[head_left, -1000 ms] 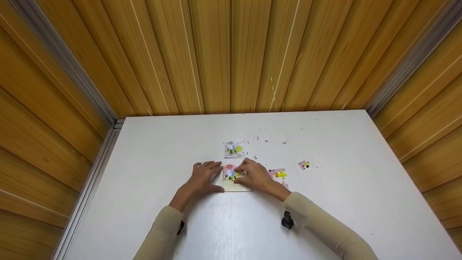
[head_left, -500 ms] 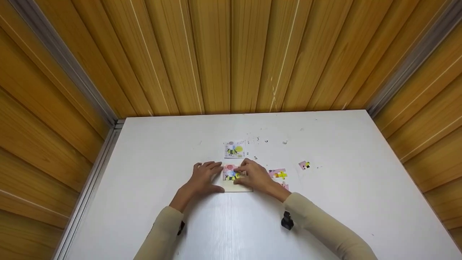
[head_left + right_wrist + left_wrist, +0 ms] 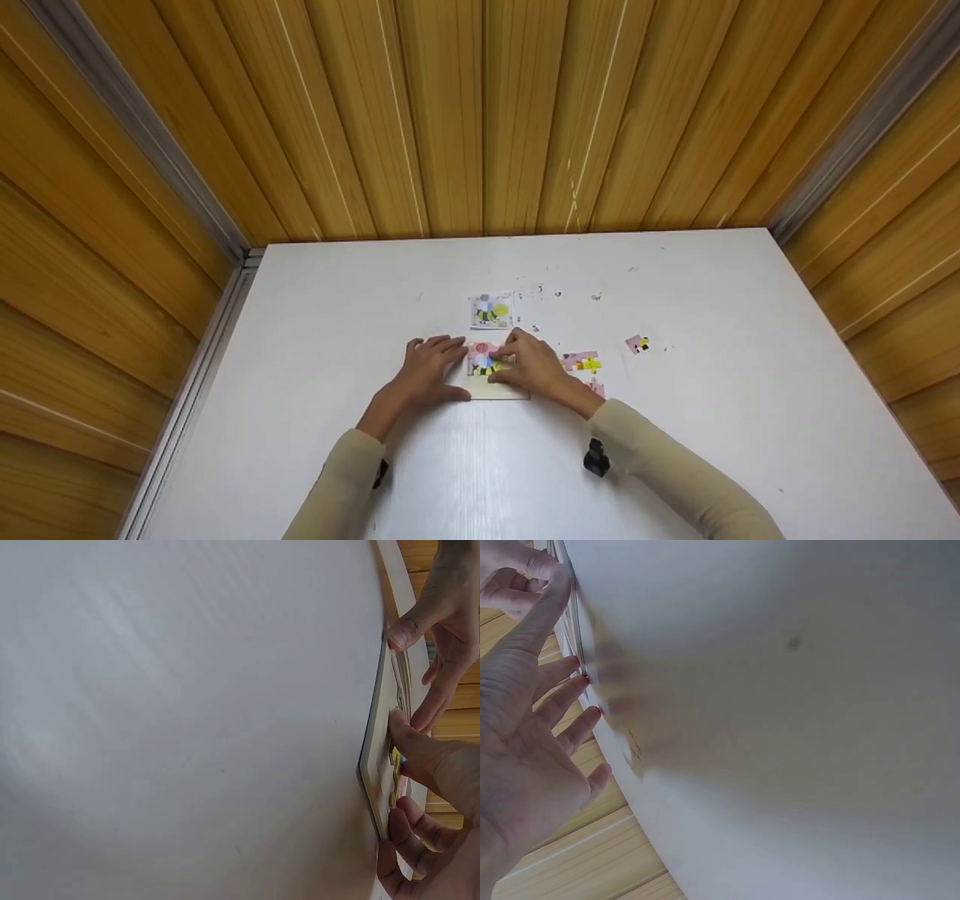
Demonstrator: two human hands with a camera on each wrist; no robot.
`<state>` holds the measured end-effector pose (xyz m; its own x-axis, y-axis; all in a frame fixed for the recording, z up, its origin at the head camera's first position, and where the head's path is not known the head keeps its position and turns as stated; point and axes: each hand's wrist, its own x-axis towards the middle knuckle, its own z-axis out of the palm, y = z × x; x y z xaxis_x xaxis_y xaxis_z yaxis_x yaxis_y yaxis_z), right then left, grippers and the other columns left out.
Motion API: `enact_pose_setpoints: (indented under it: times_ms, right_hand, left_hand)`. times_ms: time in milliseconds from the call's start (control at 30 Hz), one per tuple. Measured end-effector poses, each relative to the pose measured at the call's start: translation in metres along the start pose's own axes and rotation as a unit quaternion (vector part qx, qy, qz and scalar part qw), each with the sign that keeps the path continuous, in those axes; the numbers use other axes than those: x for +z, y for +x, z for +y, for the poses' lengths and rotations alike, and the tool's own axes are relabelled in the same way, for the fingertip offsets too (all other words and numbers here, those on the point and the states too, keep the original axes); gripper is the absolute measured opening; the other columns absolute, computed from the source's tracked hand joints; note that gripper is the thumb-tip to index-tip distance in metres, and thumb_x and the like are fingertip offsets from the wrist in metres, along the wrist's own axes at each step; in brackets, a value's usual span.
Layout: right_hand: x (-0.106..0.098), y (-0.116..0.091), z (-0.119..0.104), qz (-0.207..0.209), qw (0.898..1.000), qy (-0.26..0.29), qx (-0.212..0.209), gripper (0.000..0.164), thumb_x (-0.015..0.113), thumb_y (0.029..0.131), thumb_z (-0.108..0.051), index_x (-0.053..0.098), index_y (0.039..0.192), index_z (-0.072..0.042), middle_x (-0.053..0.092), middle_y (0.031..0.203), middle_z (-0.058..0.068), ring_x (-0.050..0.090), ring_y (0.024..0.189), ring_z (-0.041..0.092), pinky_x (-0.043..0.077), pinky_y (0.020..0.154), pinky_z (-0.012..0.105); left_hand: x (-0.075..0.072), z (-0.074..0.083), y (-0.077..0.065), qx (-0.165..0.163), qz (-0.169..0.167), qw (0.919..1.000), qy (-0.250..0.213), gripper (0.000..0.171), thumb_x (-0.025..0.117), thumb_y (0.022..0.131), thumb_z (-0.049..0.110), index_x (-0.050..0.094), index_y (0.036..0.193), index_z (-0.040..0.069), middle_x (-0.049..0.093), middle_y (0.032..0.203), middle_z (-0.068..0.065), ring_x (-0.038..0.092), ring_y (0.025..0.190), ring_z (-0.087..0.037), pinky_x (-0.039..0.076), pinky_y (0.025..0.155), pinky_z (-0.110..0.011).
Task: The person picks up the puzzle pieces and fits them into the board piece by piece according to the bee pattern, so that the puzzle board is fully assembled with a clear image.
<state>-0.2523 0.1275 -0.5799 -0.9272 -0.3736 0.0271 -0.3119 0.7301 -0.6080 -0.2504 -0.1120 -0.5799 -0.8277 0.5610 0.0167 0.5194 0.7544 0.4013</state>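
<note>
A small puzzle board (image 3: 499, 388) lies on the white table, its back part filled with pieces of a bee picture (image 3: 480, 361) and its front strip bare wood. My left hand (image 3: 426, 371) lies along the board's left side, thumb at the front corner and fingers stretched toward the back corner; the left wrist view shows those fingers spread. Over the board's right half, my right hand (image 3: 534, 366) pinches a puzzle piece with yellow on it (image 3: 395, 756) between thumb and fingers, low at the board's surface. The hand covers most of that piece.
Behind the board lies a printed bee picture card (image 3: 492, 310). Loose joined pieces (image 3: 583, 361) sit right of the board, partly behind the right wrist, with a pink piece (image 3: 595, 388) near them. Farther right lies another loose piece (image 3: 638, 344). Wood-look panels (image 3: 480, 112) wall the table.
The head view has shifted slightly, moving the scene a little to the right in it. Both hands keep nearly the same place on the board.
</note>
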Motion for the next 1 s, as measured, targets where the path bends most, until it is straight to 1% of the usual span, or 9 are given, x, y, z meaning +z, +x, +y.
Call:
enact_pose_setpoints:
  times_ms: [100,333,433,533,633,733,833,900,1000]
  right_hand:
    - [0.001,-0.004,0.001,0.015,1.000,-0.011,-0.004,0.047,0.089,0.076,-0.034,0.078,0.115,-0.012,0.059,0.101,0.005,0.053,0.086,0.016,0.048,0.078,0.035]
    - [0.010,-0.015,0.004,0.051,0.996,-0.052,-0.044,0.046,0.081,0.084,-0.039,0.076,0.122,-0.013,0.060,0.111,0.010,0.052,0.098,0.023,0.049,0.085,0.042]
    - [0.012,-0.017,0.005,0.066,0.996,-0.046,-0.049,0.046,0.081,0.085,-0.039,0.076,0.122,-0.013,0.060,0.114,0.010,0.052,0.102,0.025,0.048,0.088,0.043]
    - [0.012,-0.017,0.006,0.080,0.995,-0.023,-0.052,0.047,0.083,0.083,-0.038,0.076,0.121,-0.012,0.061,0.115,0.008,0.054,0.107,0.025,0.049,0.093,0.045]
    - [0.013,-0.018,0.008,0.093,0.994,-0.004,-0.063,0.044,0.084,0.083,-0.036,0.077,0.118,-0.011,0.061,0.114,0.006,0.056,0.109,0.024,0.050,0.096,0.045]
    - [0.011,-0.020,0.009,0.099,0.992,0.012,-0.081,0.039,0.083,0.085,-0.033,0.077,0.116,-0.009,0.062,0.116,0.009,0.059,0.110,0.025,0.051,0.096,0.046]
    - [0.008,-0.023,0.010,0.104,0.990,0.017,-0.097,0.034,0.081,0.087,-0.027,0.077,0.115,-0.008,0.063,0.120,0.014,0.061,0.111,0.027,0.053,0.095,0.046]
    - [0.004,-0.025,0.010,0.103,0.989,0.014,-0.100,0.032,0.080,0.088,-0.025,0.076,0.116,-0.008,0.063,0.123,0.015,0.061,0.113,0.028,0.054,0.095,0.046]
    - [-0.004,-0.029,0.010,0.100,0.991,0.006,-0.088,0.031,0.078,0.090,-0.023,0.075,0.118,-0.008,0.063,0.124,0.014,0.061,0.115,0.027,0.054,0.095,0.045]
  left_hand:
    - [0.001,0.000,0.000,0.004,-0.002,1.0000,0.002,0.082,0.085,0.078,0.049,0.058,0.143,0.006,0.052,0.155,-0.012,0.044,0.143,-0.040,0.029,0.114,-0.068]
    - [-0.001,0.001,-0.001,0.013,0.006,0.9999,0.004,0.080,0.086,0.077,0.046,0.060,0.141,0.005,0.054,0.152,-0.014,0.047,0.140,-0.041,0.031,0.110,-0.069]
    - [-0.001,0.001,-0.001,0.016,0.010,0.9998,0.005,0.080,0.086,0.077,0.045,0.060,0.141,0.005,0.054,0.152,-0.015,0.047,0.140,-0.042,0.031,0.110,-0.070]
    - [-0.002,0.001,0.000,0.014,0.009,0.9998,0.007,0.080,0.086,0.077,0.046,0.059,0.141,0.005,0.054,0.152,-0.015,0.047,0.140,-0.041,0.031,0.111,-0.070]
    - [-0.003,0.001,0.000,0.013,0.008,0.9999,0.003,0.081,0.086,0.077,0.046,0.059,0.142,0.005,0.054,0.153,-0.015,0.047,0.140,-0.042,0.031,0.111,-0.070]
    - [-0.004,0.002,0.000,0.011,0.006,0.9999,0.000,0.080,0.085,0.078,0.046,0.059,0.142,0.006,0.053,0.153,-0.014,0.046,0.141,-0.041,0.030,0.111,-0.070]
    - [-0.004,0.002,0.000,0.010,0.006,0.9999,0.002,0.081,0.085,0.078,0.047,0.059,0.142,0.006,0.053,0.153,-0.014,0.046,0.141,-0.041,0.030,0.111,-0.070]
    - [-0.003,0.002,-0.001,0.012,0.008,0.9999,0.005,0.081,0.085,0.078,0.048,0.059,0.142,0.006,0.054,0.153,-0.015,0.047,0.140,-0.041,0.031,0.111,-0.070]
    - [-0.003,0.002,-0.001,0.010,0.006,0.9999,0.004,0.080,0.085,0.078,0.047,0.059,0.142,0.006,0.053,0.153,-0.014,0.047,0.141,-0.041,0.030,0.111,-0.071]
